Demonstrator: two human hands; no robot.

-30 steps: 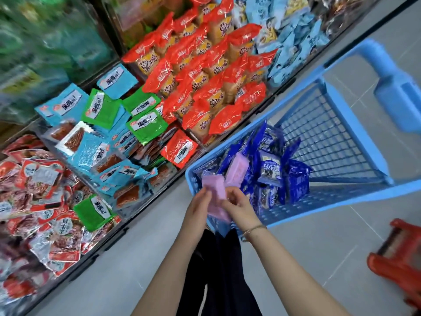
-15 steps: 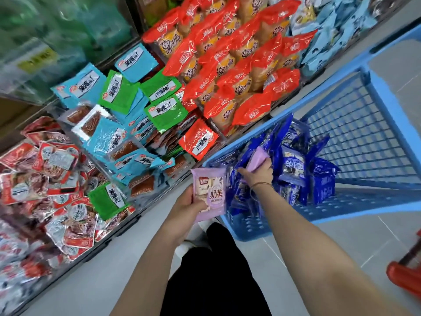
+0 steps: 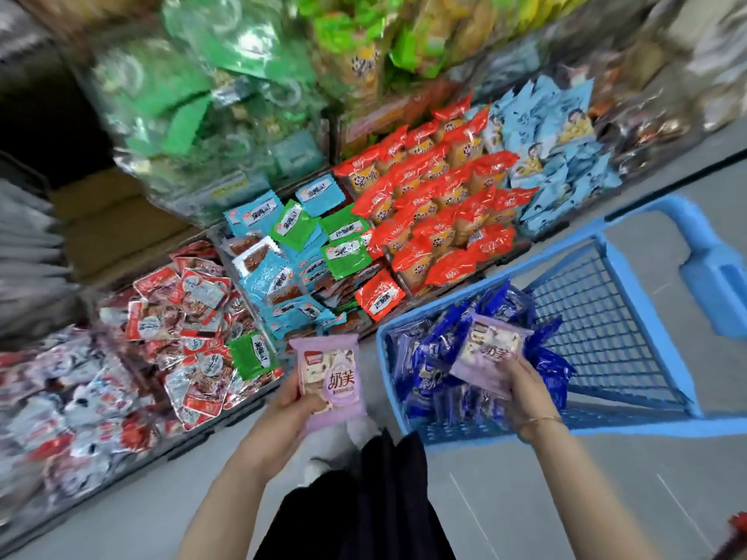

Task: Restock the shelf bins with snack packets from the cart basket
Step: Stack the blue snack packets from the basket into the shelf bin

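**Second purple packet lifted out of the cart**

Since half a second ago the right hand has come up out of the cart basket with a purple packet turned face up, and the view has tipped upward to take in a higher shelf tier.

Two purple packets are in play, one per hand. The left hand grips the left purple packet by its lower left edge, fingers curled behind it and thumb on the front. It is upright, over the gap between the shelf and the cart. The right hand pinches the right purple packet at its lower corner, tilted, above the heap of dark blue packets that fills the near end of the single blue basket. Those are too many and too jumbled to count. A thin bracelet circles the right wrist.

Four low shelf bins show clearly in a row. One holds red-and-white packets. The next is a mixed bin of light blue and green packets, at least four of them green. Then come rows of red-orange packets and pale blue packets. Above them, blurred green and yellow bags sit on the upper tier.

The grey floor runs between shelf and cart.
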